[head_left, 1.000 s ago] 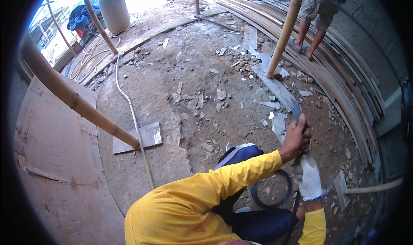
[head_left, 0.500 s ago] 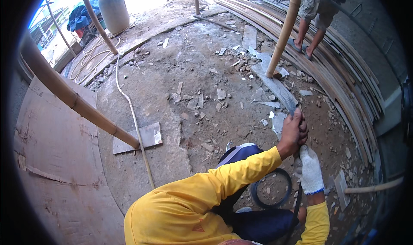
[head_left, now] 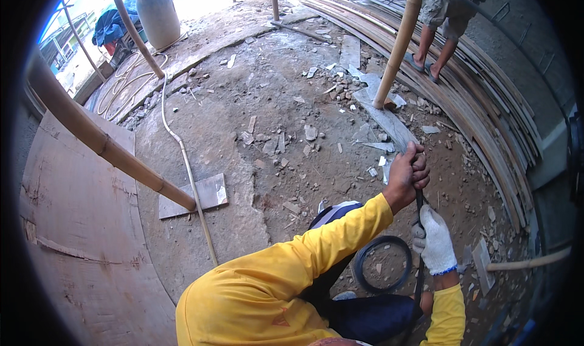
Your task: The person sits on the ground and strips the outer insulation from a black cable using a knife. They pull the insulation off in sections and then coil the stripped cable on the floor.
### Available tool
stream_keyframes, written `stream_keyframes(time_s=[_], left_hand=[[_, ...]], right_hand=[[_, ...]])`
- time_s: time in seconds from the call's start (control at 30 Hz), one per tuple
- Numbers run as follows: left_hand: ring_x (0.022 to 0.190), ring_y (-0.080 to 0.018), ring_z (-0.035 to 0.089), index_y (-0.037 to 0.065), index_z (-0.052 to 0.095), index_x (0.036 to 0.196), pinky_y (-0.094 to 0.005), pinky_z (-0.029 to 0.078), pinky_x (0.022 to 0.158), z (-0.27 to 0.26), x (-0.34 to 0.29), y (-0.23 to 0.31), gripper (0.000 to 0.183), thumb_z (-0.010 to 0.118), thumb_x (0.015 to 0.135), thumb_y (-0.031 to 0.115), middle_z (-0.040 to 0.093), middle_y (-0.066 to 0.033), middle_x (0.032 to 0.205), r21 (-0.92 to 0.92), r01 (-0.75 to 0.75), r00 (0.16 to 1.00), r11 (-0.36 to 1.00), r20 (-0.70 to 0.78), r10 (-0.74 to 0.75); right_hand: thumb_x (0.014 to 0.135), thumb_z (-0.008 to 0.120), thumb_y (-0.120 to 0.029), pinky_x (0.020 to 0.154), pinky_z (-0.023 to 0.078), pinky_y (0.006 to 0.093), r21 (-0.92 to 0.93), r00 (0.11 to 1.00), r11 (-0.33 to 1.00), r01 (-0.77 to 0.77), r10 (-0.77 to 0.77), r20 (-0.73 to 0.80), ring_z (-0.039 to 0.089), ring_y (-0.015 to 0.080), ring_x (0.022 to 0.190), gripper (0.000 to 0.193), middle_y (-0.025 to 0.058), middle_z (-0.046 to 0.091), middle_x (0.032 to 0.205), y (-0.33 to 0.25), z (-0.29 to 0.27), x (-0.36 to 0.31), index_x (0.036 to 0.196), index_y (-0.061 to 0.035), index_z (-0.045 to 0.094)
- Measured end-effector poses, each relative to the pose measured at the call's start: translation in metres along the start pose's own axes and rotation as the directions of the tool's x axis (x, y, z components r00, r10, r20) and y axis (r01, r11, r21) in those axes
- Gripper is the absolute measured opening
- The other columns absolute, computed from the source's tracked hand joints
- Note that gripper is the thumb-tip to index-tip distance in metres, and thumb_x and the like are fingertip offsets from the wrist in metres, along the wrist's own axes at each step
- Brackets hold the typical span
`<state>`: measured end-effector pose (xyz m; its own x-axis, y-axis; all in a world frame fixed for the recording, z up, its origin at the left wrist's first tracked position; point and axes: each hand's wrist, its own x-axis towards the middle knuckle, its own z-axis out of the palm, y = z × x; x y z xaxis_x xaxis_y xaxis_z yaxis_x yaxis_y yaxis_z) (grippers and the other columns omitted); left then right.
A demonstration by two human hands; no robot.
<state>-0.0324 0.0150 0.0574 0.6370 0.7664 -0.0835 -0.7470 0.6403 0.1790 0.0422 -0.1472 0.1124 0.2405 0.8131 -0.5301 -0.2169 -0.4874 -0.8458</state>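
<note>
A long, thin dark strip (head_left: 420,279) runs from between my hands down past my knee; I cannot tell what it is made of. My bare left hand (head_left: 410,174) is closed around its far end, fingers wrapped. My right hand (head_left: 437,239), in a white knit glove with a blue cuff edge, grips the strip a little nearer to me. A short dark length of it shows between the two hands. On the ground beside my leg lies a dark ring-shaped coil (head_left: 359,267). Just beyond my left hand is a grey flat strip of sheet (head_left: 389,122) on the ground.
A bamboo post (head_left: 398,48) rises near the sheet strip; another bamboo pole (head_left: 109,142) leans at left on a square board (head_left: 214,191). Long planks (head_left: 486,127) lie at right, where a person (head_left: 447,27) stands. Plywood (head_left: 79,224), a hose (head_left: 176,136) and rubble lie around.
My left hand has moved slightly leftward and apart from the right, baring a length of the dark strip between them. The gloved right hand stays nearly in place.
</note>
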Motion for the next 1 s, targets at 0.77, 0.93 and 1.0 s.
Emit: stream_keyframes(time_s=[0.77,0.93,1.0], left_hand=[[0.053,-0.0068,0.029,0.011,0.051,0.119,-0.0252,0.028,0.044,-0.005,0.009,0.018,0.029,0.054,0.113,0.04,0.028,0.0066,0.067,0.028,-0.017,0.996,0.999,0.092,0.015],[0.049,-0.0079,0.029,0.011,0.055,0.112,-0.0255,0.025,0.042,0.003,0.003,0.012,0.028,0.058,0.112,0.039,0.031,0.0064,0.065,0.114,-0.065,0.995,0.991,0.077,0.056],[0.048,-0.0081,0.029,0.011,0.056,0.11,-0.026,0.024,0.04,0.005,0.0,0.012,0.027,0.059,0.111,0.038,0.033,0.0063,0.063,0.153,-0.105,0.991,0.983,0.1,0.091]], right_hand=[[0.112,0.056,-0.047,0.043,0.026,0.0211,-0.075,0.999,0.997,-0.029,0.028,-0.017,0.033,0.0016,0.047,0.034,-0.0107,0.042,0.063,-0.017,0.014,0.009,0.096,-0.017,0.059],[0.112,0.056,-0.045,0.044,0.027,0.0205,-0.101,0.998,0.993,0.057,-0.061,-0.032,0.034,0.0014,0.048,0.033,-0.0112,0.041,0.063,-0.014,0.017,0.025,0.096,-0.017,0.06],[0.112,0.056,-0.045,0.045,0.027,0.0206,-0.17,0.994,0.983,0.069,-0.082,-0.072,0.034,0.0016,0.049,0.033,-0.0113,0.04,0.063,-0.011,0.018,0.029,0.095,-0.0173,0.06]])
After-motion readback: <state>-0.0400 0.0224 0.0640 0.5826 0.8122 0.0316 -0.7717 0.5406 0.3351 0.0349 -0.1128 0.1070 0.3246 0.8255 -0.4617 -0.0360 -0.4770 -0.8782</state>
